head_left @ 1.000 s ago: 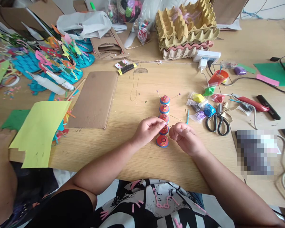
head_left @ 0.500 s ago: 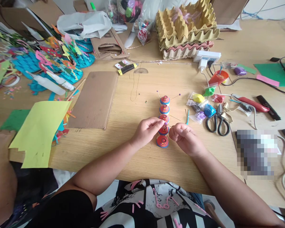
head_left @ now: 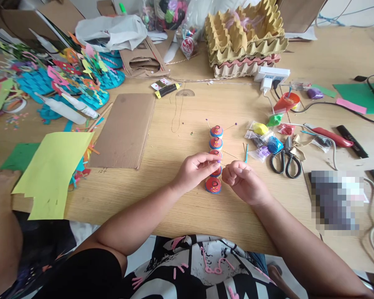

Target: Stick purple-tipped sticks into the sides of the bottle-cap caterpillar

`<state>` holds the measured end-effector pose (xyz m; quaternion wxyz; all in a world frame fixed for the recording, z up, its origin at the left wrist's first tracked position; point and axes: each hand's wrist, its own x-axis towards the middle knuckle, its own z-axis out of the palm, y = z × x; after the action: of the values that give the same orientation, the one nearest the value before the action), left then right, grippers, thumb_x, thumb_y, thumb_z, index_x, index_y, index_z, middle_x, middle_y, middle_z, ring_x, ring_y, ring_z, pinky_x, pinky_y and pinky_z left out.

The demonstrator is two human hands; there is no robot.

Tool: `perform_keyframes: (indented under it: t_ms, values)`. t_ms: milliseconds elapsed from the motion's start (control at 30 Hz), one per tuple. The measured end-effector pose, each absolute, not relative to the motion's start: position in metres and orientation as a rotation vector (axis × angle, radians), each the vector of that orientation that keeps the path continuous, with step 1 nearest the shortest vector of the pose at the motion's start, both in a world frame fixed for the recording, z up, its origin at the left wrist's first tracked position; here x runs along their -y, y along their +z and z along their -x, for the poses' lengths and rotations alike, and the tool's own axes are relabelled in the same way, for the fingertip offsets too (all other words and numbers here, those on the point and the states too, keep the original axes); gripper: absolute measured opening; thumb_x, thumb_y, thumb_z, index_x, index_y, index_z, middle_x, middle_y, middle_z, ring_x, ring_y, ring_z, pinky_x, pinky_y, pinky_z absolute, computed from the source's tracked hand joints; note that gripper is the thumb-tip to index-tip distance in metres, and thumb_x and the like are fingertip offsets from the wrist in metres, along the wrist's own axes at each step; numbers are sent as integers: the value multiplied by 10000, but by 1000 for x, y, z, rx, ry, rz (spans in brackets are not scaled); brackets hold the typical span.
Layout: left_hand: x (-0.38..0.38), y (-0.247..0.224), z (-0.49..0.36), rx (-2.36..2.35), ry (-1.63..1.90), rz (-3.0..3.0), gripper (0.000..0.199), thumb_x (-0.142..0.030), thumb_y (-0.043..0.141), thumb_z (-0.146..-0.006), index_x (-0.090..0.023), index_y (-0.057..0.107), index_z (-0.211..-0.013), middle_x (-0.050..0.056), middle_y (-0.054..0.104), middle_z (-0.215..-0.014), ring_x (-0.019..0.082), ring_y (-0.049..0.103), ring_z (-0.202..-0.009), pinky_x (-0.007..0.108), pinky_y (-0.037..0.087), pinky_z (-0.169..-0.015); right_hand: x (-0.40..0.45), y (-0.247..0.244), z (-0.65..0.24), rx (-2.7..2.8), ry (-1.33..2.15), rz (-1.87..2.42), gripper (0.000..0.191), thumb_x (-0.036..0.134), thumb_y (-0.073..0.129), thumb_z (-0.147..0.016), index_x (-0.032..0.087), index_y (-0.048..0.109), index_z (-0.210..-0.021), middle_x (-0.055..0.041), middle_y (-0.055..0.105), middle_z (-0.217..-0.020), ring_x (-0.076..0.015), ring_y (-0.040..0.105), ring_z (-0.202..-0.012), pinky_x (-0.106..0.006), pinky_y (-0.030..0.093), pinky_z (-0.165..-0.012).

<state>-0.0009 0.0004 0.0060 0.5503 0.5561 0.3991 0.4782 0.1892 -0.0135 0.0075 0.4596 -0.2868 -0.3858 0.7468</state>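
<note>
Head view: two hands meet over a row of five

Pale floor (head_left: 141,251) shows at the bottom of the frame, below a wood-grained table (head_left: 174,216) that spans most of it. At the left edge is another person's bare arm (head_left: 1,232); at the upper right, a pale wall (head_left: 333,6).

Just below centre, one row of five red-topped pieces (head_left: 213,185) with blue rims runs up the table, partly covered by the left hand (head_left: 193,171). Its thumb and finger sit either side of one purple ball (head_left: 219,162); whether they press it I cannot tell. The right hand (head_left: 246,180), fingers curled in, grips one thin stick (head_left: 223,165) leading towards that ball. Two purple-tipped sticks (head_left: 236,123) slant out at the row's farthest piece.

Right of centre lies one pair of black-handled scissors (head_left: 286,161), with at least five small clay packets (head_left: 274,144) near it. Left of centre are one yellow sheet (head_left: 52,174) and, farther up, one cardboard sheet (head_left: 124,128). Two white bottles (head_left: 60,109) lie at the left. One orange cup (head_left: 285,102) tilts at the right; a stack of egg trays (head_left: 243,54), at least three, stands at the top.
</note>
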Motion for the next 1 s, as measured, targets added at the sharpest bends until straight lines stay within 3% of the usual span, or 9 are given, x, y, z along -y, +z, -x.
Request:
perform_keyframes:
  t_ms: [133, 333, 600, 833, 1000]
  values:
    - [0, 6, -1, -950, 1133, -1359, 230, -296, 810, -818, -204, 790, -1028, 74, 774, -1044, 155, 690, -882, 286, 582, -793, 13, 9, -189, 966, 1847, 712, 399, 482, 725, -874, 210, 571, -627, 19, 502, -573, -140, 437, -576, -304, 352, -619]
    - [1, 10, 0, -979, 1101, -1419, 130, -295, 769, -867, -186, 782, -937, 69, 748, -920, 168, 670, -861, 299, 542, -768, 14, 10, -189, 962, 1893, 677, 372, 447, 732, -880, 202, 606, -631, 12, 528, -567, -138, 451, -584, -299, 358, -623]
    - [1, 6, 0, -959, 1091, -1442, 169, -263, 791, -841, -198, 787, -998, 59, 747, -975, 165, 678, -905, 286, 536, -811, 13, 5, -191, 939, 1902, 607, 330, 384, 707, -915, 191, 632, -658, 13, 545, -590, -126, 467, -592, -277, 362, -626]
    - [2, 3, -1, -879, 1084, -1399, 74, -275, 797, -841, -215, 808, -883, 50, 770, -950, 172, 699, -925, 294, 539, -852, 17, 2, -190, 986, 1930, 566, 293, 382, 699, -938, 189, 663, -721, 3, 590, -645, -127, 516, -637, -266, 407, -661]
    - [4, 2, -3, -871, 1065, -1263, 131, -325, 805, -841, -199, 779, -863, 40, 766, -903, 151, 685, -844, 278, 529, -791, 19, 2, -189, 989, 1942, 563, 276, 398, 707, -934, 192, 661, -756, -4, 622, -690, -139, 560, -683, -272, 435, -691]
